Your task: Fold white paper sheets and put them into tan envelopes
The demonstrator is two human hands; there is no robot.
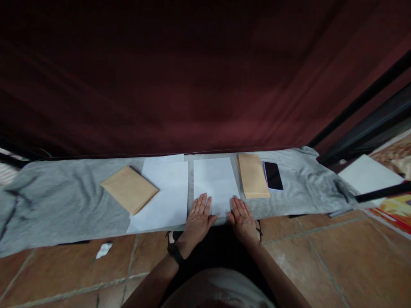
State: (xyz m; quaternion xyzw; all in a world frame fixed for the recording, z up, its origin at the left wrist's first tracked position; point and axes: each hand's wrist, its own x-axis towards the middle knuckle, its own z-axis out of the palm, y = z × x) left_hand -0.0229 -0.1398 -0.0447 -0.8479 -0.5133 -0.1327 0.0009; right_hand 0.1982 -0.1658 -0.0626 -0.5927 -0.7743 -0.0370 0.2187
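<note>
A single white sheet of paper lies flat on the grey cloth right before me. My left hand rests flat on its lower left corner, fingers stretched forward. At the lower right corner, my right hand lies palm down with its fingers extended. Left of this sheet, more white sheets overlap one another, and a stack of brown envelopes sits askew on them. Another brown envelope stack is just right of the sheet, beside a dark-screened phone.
The narrow surface is covered by a grey cloth, with a dark red curtain behind it. Black metal bars slant at the right, near a white board-like sheet. A crumpled white scrap lies on the tiled floor.
</note>
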